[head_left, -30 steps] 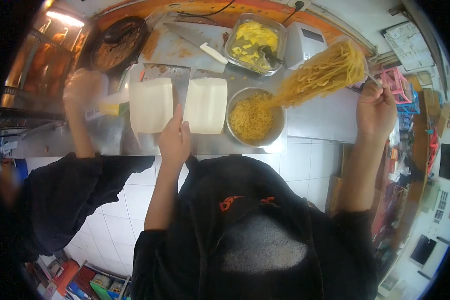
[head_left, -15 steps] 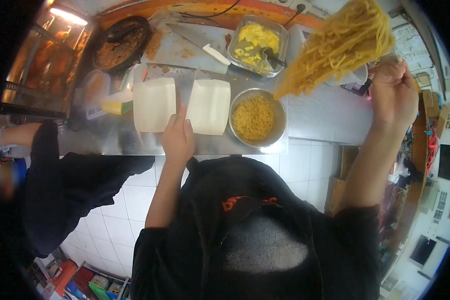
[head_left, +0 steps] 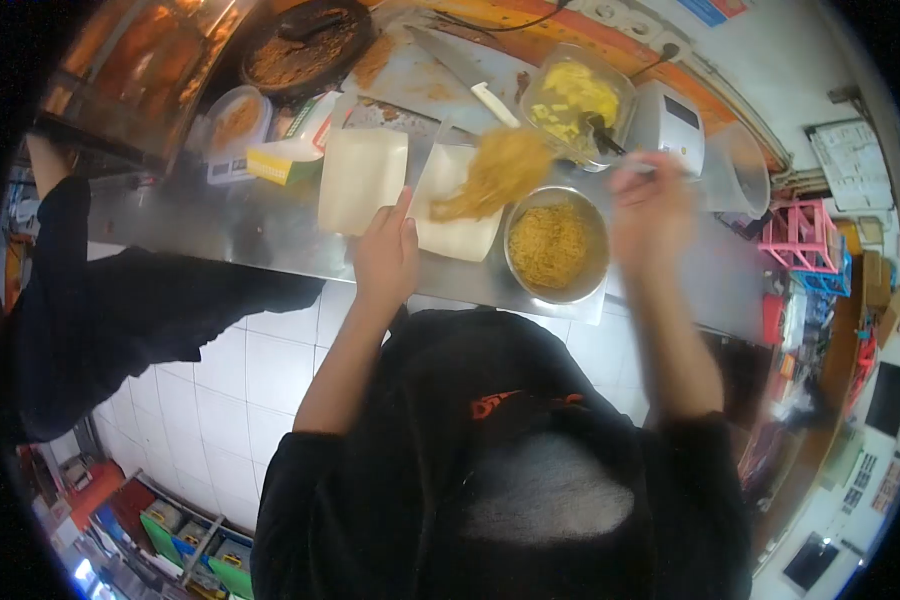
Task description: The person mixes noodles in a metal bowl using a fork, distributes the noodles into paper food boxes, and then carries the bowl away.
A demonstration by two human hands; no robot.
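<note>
My left hand (head_left: 388, 258) rests between two cream paper food boxes, fingers stretched along their neighbouring walls and apparently touching them. The left box (head_left: 362, 185) and the right box (head_left: 470, 240) both stand open. My right hand (head_left: 653, 210), smeared by motion, is closed on a slim utensil whose kind I cannot make out. A clump of yellow noodles (head_left: 505, 165) hangs at the utensil's far end, above the right box. Beside that box, a metal bowl (head_left: 600, 262) contains more noodles (head_left: 548, 245).
Behind the boxes are a knife (head_left: 470, 75) on a board and a glass dish (head_left: 620, 110) of yellow pieces. A dark pan (head_left: 305, 45) and a tub on a scale (head_left: 238, 125) are at left. Another person's dark sleeve (head_left: 55, 230) shows at far left.
My right hand has come down and left, carrying the noodles from high at the right to above the right box. My left hand stays by the boxes. The whole view has shifted.
</note>
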